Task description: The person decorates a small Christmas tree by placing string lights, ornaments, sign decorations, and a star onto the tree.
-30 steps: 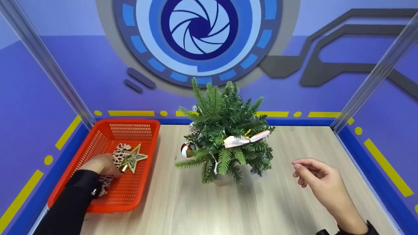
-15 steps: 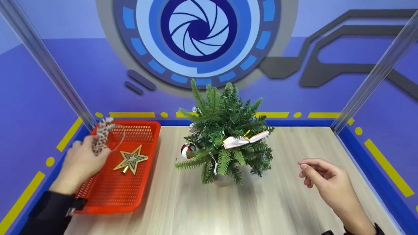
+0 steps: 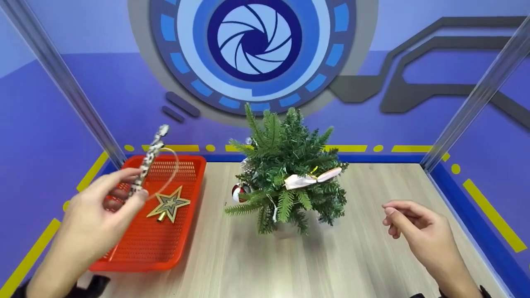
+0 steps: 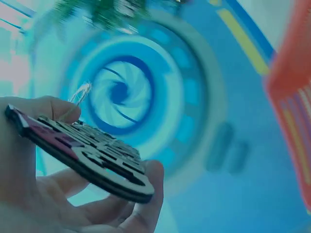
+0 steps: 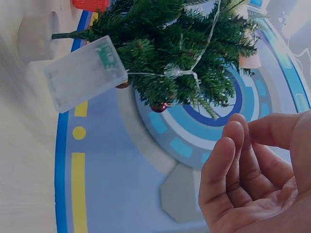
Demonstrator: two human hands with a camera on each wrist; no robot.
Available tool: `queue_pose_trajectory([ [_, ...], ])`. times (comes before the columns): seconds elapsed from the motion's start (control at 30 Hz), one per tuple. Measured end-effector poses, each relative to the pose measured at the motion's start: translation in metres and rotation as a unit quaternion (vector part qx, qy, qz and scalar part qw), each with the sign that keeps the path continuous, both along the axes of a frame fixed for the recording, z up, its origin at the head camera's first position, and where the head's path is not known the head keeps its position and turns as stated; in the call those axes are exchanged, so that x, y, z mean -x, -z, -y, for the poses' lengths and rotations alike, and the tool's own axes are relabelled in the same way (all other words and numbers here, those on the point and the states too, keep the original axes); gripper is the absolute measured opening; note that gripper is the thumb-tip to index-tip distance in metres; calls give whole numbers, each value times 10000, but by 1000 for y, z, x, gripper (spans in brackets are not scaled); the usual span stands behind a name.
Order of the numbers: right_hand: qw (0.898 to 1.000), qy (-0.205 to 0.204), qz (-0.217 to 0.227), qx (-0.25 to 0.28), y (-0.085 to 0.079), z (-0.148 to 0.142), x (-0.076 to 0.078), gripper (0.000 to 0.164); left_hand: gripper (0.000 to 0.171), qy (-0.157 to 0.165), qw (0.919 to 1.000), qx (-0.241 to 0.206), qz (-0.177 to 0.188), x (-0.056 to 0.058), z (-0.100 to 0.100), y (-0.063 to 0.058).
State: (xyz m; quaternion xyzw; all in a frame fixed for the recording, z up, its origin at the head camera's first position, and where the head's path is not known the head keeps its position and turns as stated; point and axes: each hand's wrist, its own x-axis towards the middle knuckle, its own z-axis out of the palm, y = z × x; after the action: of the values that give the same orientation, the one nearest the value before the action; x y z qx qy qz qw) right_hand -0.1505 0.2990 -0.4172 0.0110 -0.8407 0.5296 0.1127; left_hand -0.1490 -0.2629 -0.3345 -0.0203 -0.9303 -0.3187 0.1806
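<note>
In the head view my left hand (image 3: pixel 93 211) pinches a flat cut-out lettering ornament (image 3: pixel 150 159) between thumb and fingers. It is seen nearly edge-on above the basket's left side, and a thin string loop (image 3: pixel 177 167) hangs from it. The left wrist view shows the ornament's (image 4: pixel 104 155) dark edge and pale cut-out shapes across the fingers. Below it a gold star (image 3: pixel 169 204) lies in the red basket (image 3: pixel 140 265). Right of the small Christmas tree (image 3: pixel 290 161), my right hand (image 3: pixel 426 231) hovers with loosely bent fingers, holding nothing.
On the tree are a pale pink bow (image 3: pixel 302 180), a red-and-white ball (image 3: pixel 239 193) and a pine cone (image 3: pixel 247 166). A clear battery box (image 5: pixel 85 75) hangs by a wire in the right wrist view. Printed blue walls (image 3: pixel 414 136) enclose the wooden table (image 3: pixel 352 265).
My left hand has lifted the lettering ornament out of the basket, up and lately a little to the right. The star stays in the basket. My right hand has drifted slightly right.
</note>
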Motion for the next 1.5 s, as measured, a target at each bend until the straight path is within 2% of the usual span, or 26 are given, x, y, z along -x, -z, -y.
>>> queue_pose_trajectory([
  [0.1,9998,-105,-134,46,-4,4,-2,24,40,727,9967,-248,-247,-18,-17,-13],
  [0.17,9996,-165,-213,104,-8,7,-5,24,43,1466,9872,-361,-515,-27,-26,-20],
  [0.23,9988,-245,-373,216,-12,11,-9,22,46,2224,9717,-398,-693,-34,-35,-26],
  [0.3,9943,-481,-781,549,-15,15,-13,19,49,2982,9498,-400,-854,-38,-42,-28],
  [0.33,9906,-624,-1005,689,-17,17,-14,19,50,3284,9402,-366,-819,-40,-46,-29],
  [0.43,9695,-1208,-1759,1207,-21,25,-17,20,50,3945,9169,-219,-567,-41,-59,-29],
  [0.47,9594,-1457,-1996,1357,-22,28,-17,22,49,4099,9108,-173,-453,-40,-64,-28],
  [0.53,9438,-1814,-2304,1525,-27,35,-16,26,44,4191,9078,-2,-148,-38,-75,-28],
  [0.7,9116,-2579,-2778,1589,-44,54,-15,33,38,4649,8853,5,-96,-26,-103,-24],
  [0.8,8914,-3006,-3149,1260,-54,67,-14,37,34,5035,8637,-170,-150,-18,-119,-18],
  [0.93,8632,-3416,-3677,541,-60,85,-11,41,31,5339,8450,-228,183,-10,-140,-8],
  [1.0,8558,-3525,-3779,236,-60,90,-12,39,32,5406,8400,-173,424,-7,-148,-4],
  [1.13,8583,-3615,-3642,-16,-59,94,-15,35,31,5554,8251,-263,1003,-3,-154,0],
  [1.23,8639,-3618,-3503,-21,-58,92,-16,35,29,5620,8182,-362,1161,-2,-152,-2],
  [1.27,8640,-3617,-3502,-1,-58,92,-16,35,28,5613,8190,-386,1125,-2,-152,-4],
  [1.33,8644,-3605,-3506,52,-59,89,-15,34,27,5524,8280,-358,899,-3,-151,-9],
  [1.43,8687,-3512,-3486,215,-61,85,-13,32,26,5346,8441,-279,304,-6,-152,-18],
  [1.5,8741,-3456,-3391,389,-62,82,-14,32,26,5166,8556,-179,-254,-9,-154,-23],
])
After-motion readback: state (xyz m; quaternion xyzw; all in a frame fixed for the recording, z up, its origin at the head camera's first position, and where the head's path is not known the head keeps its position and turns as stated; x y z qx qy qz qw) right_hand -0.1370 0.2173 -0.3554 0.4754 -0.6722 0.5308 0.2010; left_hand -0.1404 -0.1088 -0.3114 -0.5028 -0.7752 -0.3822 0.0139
